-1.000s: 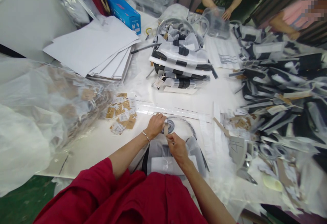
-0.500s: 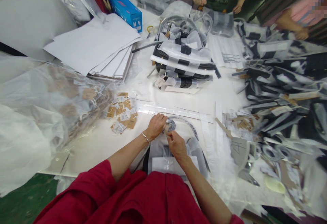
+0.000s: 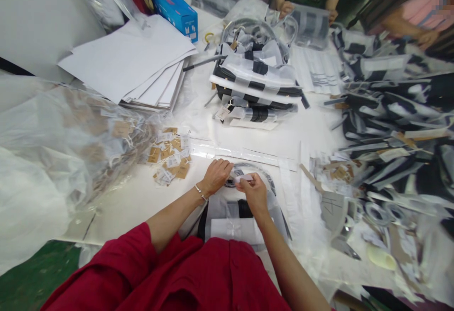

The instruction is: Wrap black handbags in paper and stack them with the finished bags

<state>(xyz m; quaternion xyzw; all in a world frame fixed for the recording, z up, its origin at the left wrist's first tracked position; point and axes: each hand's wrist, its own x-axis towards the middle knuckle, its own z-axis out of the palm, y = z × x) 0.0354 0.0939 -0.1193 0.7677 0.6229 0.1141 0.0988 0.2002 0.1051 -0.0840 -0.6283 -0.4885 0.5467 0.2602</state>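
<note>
My left hand (image 3: 217, 175) and my right hand (image 3: 254, 193) are closed close together over a plastic-wrapped black and white bag (image 3: 234, 212) lying at the near table edge. Between the fingertips of both hands is a small white tag (image 3: 244, 177), held over the bag's curved handle (image 3: 260, 175). A silver bracelet is on my left wrist. A heap of brown and white paper tags (image 3: 170, 156) lies just left of my left hand.
Stacked white cardboard sheets (image 3: 136, 65) and a blue box (image 3: 173, 9) lie far left. A pile of wrapped bags (image 3: 256, 84) sits mid-table; more wrapped bags (image 3: 393, 112) cover the right. Clear plastic sacks (image 3: 53, 145) fill the left. Two other people stand at the far side.
My right hand moved up and right to the bag's handle. The brown tag seen upright between my hands is replaced by a white tag held flat. The far person lifted a wrapped bag.
</note>
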